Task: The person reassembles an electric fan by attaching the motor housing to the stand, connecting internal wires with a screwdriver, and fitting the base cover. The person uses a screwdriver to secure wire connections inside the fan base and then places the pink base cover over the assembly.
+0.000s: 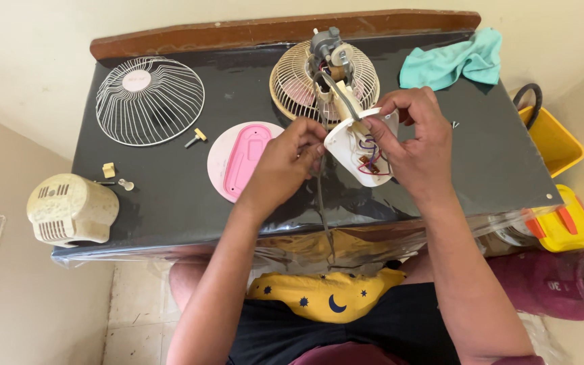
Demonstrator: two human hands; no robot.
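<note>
white fan housing (353, 152) with coloured wires inside, held by both hands

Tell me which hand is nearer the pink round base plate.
Left. The left hand hangs just right of the pink base plate; the right hand is farther right, holding the white wired housing.

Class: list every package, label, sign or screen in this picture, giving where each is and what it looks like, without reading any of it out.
Round label: centre of the white wire fan guard, far left of the table; pale pink disc.
Marking: on the maroon gas cylinder, floor at lower right; small pale characters.
No packages, signs or screens are in view.
</note>
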